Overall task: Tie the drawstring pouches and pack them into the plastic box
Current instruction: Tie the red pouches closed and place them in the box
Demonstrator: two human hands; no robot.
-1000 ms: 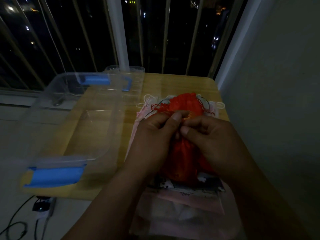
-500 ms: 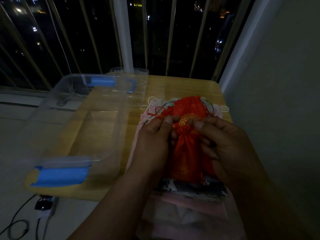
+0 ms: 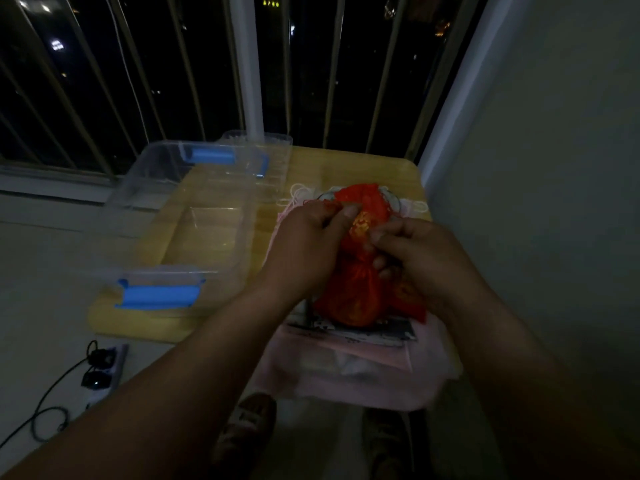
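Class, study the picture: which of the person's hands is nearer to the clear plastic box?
Left. The left hand pinches the red pouch just right of the plastic box; the right hand holds the pouch's far side.

We tag this as a home, a flat's window corner at night: barred window with city lights outside, small yellow wooden table against a plain wall, clear plastic box on it, power strip with cables on the bare floor.
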